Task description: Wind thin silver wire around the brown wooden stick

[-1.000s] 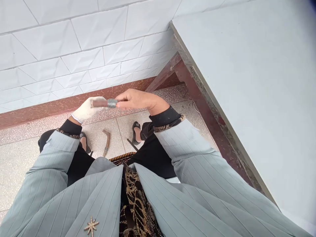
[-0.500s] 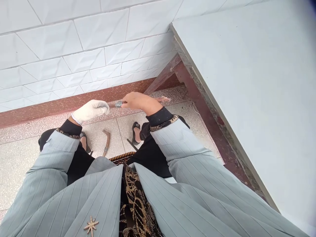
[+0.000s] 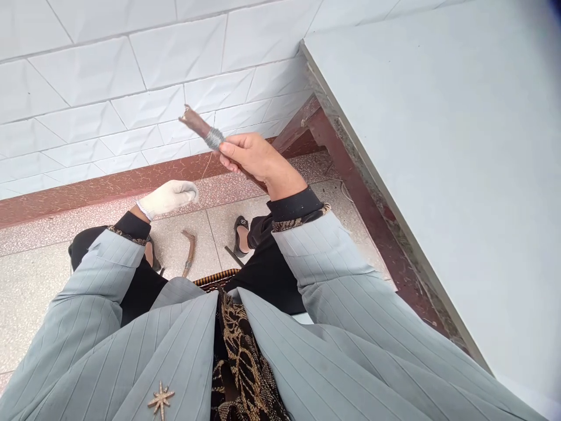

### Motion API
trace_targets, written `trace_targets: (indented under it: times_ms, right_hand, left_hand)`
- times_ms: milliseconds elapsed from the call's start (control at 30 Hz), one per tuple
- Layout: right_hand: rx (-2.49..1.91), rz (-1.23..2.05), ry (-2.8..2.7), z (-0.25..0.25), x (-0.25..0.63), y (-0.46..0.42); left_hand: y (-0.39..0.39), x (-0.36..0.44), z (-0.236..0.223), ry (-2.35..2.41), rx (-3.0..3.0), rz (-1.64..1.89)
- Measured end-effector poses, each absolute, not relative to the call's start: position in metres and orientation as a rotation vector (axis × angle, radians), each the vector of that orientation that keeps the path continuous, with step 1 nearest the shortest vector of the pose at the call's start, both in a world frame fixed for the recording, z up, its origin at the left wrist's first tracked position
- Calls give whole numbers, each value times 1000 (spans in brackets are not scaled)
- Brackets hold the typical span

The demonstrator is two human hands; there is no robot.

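My right hand [image 3: 252, 155], bare, is closed around a brown wooden stick [image 3: 195, 121] that tilts up to the left in front of the tiled wall. Silvery wire [image 3: 214, 138] is coiled tightly round the stick just beyond my fingers. From the coil a thin strand runs down toward my left hand [image 3: 169, 197], which wears a white glove. Its fingers are pinched together on the strand's end, which the glove hides. Below, on the floor between my feet, lies another bent stick [image 3: 189, 252] with a wire-wrapped section.
White tiled wall [image 3: 100, 64] rises ahead, with a reddish skirting [image 3: 87, 184] at its foot. At the right stands a pale tabletop [image 3: 438, 146] on a dark red wooden frame [image 3: 346, 175]. A dark strip [image 3: 234, 256] lies beside my right shoe [image 3: 241, 234].
My right hand has raised the stick and swung its left end upward, away from the gloved hand. My left hand has shifted slightly right, and the thin strand now shows between them.
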State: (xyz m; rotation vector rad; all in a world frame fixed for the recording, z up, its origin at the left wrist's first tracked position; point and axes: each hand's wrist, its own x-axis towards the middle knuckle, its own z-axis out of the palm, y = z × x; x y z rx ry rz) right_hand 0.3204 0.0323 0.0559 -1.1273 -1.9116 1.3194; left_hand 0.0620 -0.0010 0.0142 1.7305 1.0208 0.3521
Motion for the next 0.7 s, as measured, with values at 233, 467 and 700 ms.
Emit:
trace_targets:
  times_ms: [233, 467, 700]
  right_hand:
    - [-1730, 676, -2424, 42, 308, 41]
    - [-1172, 1855, -2962, 54, 313, 33]
    - [-1024, 1538, -1936, 46, 306, 27]
  left_hand:
    - [-8, 66, 16, 818, 1551, 338]
    - [-2, 55, 2, 792, 1457, 414]
    - [-5, 65, -2, 746, 1203, 609]
